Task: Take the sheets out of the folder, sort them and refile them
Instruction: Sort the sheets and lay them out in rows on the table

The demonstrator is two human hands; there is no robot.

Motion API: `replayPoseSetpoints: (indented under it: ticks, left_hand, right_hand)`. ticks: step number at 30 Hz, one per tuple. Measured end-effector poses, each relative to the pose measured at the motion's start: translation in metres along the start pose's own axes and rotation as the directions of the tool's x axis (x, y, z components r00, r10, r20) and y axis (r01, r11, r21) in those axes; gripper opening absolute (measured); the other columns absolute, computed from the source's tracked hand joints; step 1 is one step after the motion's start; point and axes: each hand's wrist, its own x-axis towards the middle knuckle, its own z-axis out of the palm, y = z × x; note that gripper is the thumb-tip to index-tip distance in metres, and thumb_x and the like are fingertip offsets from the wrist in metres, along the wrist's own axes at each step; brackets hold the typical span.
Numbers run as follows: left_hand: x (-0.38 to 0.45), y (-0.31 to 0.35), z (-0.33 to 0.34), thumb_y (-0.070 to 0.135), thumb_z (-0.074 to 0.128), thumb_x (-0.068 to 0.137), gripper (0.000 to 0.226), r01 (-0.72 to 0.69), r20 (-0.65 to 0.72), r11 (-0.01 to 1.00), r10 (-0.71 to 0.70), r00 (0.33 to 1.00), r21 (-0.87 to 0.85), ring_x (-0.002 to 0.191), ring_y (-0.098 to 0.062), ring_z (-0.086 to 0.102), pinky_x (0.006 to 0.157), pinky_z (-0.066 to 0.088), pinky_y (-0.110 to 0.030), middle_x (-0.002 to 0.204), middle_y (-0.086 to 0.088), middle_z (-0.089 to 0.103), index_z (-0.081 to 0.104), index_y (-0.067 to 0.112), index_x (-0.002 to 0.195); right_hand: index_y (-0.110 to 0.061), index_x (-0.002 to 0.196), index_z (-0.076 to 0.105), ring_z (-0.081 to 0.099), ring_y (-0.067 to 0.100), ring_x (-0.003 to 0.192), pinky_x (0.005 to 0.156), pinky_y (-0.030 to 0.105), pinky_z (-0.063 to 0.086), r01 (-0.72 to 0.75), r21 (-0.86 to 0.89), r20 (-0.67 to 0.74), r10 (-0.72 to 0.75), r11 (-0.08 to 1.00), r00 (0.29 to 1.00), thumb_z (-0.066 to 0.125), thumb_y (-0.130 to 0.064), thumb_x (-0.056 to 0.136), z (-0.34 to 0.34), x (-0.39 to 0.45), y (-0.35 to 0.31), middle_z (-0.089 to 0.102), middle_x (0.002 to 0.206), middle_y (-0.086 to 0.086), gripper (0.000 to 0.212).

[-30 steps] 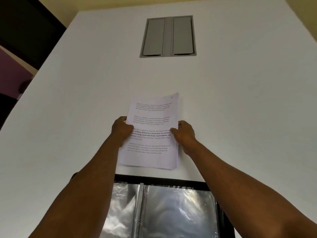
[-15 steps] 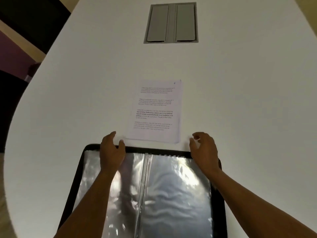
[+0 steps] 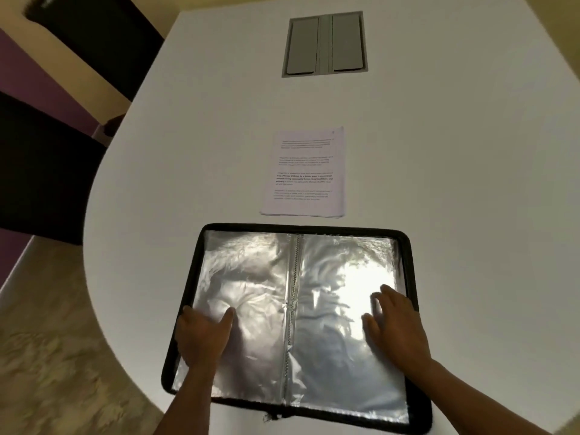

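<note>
Tabletop [image 3: 455, 183]: white, rounded at the near left corner, carrying everything listed below.

Folder [image 3: 411, 268]: black-edged, zipped type, lying open and flat at the near edge of the tabletop. 2 spreads of clear plastic sleeves show, 1 each side of the spine. The sleeves look empty, though glare hides part of the right page.

Hatch [image 3: 324, 43]: grey, 2 flaps, set flush in the tabletop at the far end, well apart from the rest.

Sheets [image 3: 303, 172]: 1 squared stack of printed paper, face up, lying on the tabletop just beyond the folder's far edge and apart from it. Count of pages cannot be told.

Left hand [image 3: 201, 337]: laid on the left sleeve page, fingers fairly straight, grip slack, holding nothing.

Right hand [image 3: 397, 328]: laid on the right sleeve page, fingers spread, grip slack, holding nothing.

Status: removal appears finished. Whether the stack is sorted cannot be judged from here. Refiling into the sleeves is not yet started.
</note>
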Motion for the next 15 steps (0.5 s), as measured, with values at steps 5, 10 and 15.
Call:
replayPoseSetpoints:
  ticks: [5, 10, 15]
  left_hand:
    - [0.005, -0.01, -0.014, 0.06, 0.076, 0.067, 0.089, 0.012, 0.023, 0.999, -0.013, 1.0, 0.047, 0.111, -0.047, 0.049, 0.088, 0.046, -0.051, 0.12, -0.026, 0.051, 0.049, -0.003, 0.123]
    - [0.021, -0.017, -0.025, 0.05, 0.079, 0.071, 0.077, -0.006, 0.149, 0.992, 0.025, 0.988, -0.124, 0.109, -0.038, 0.059, 0.084, 0.047, -0.038, 0.117, -0.02, 0.061, 0.051, 0.0, 0.122]
    - [0.031, -0.022, -0.033, 0.025, 0.068, 0.081, 0.033, -0.086, 0.27, 0.984, 0.125, 0.955, -0.153, 0.092, -0.032, 0.062, 0.074, 0.048, -0.032, 0.097, -0.011, 0.065, 0.062, 0.008, 0.108]
  right_hand:
    - [-0.014, 0.114, 0.058, 0.053, 0.029, 0.116, 0.089, 0.039, 0.05, 0.045, -0.116, -0.004, -0.046, 0.992, 0.999, 0.068, -0.038, 0.079, 0.009, -0.025, -0.009, 0.051, 0.132, 0.01, 0.044]
    - [-0.017, 0.109, 0.055, 0.054, 0.026, 0.111, 0.08, 0.037, 0.052, -0.03, -0.132, 0.007, 0.031, 0.991, 0.999, 0.065, -0.042, 0.081, 0.011, -0.031, -0.019, 0.052, 0.122, 0.004, 0.039]
    - [-0.017, 0.112, 0.057, 0.056, 0.025, 0.11, 0.083, 0.038, 0.051, -0.142, -0.06, 0.033, 0.145, 0.988, 0.989, 0.063, -0.041, 0.082, 0.014, -0.037, -0.029, 0.055, 0.12, 0.002, 0.039]
